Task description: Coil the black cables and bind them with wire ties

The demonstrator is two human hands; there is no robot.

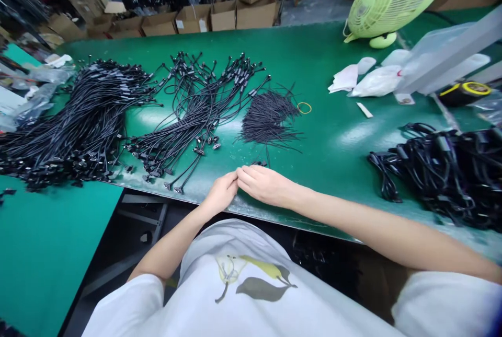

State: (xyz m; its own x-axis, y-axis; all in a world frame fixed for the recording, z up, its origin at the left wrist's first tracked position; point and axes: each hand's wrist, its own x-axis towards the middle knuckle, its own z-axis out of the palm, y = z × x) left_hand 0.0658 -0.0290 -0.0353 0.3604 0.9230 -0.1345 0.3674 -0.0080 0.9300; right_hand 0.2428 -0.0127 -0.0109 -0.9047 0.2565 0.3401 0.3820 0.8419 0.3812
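My left hand [222,192] and my right hand [263,184] meet near the front edge of the green table, fingertips pressed together. Both are closed, and whatever they pinch is hidden by the fingers. Just past my right hand a small black connector end [259,163] peeks out, with a thin dark strand standing up beside it. Beyond lies a pile of short black wire ties [269,117]. To the left of the ties is a loose bunch of black cables [196,112] with connectors at their ends.
A bigger heap of black cables [90,102] covers the left side. Coiled, bundled cables [443,170] lie at right. Farther back are a yellow rubber band [304,108], crumpled white plastic bags [378,81], a tape measure [465,93] and a green fan [392,0]. Cardboard boxes [194,19] line the far side.
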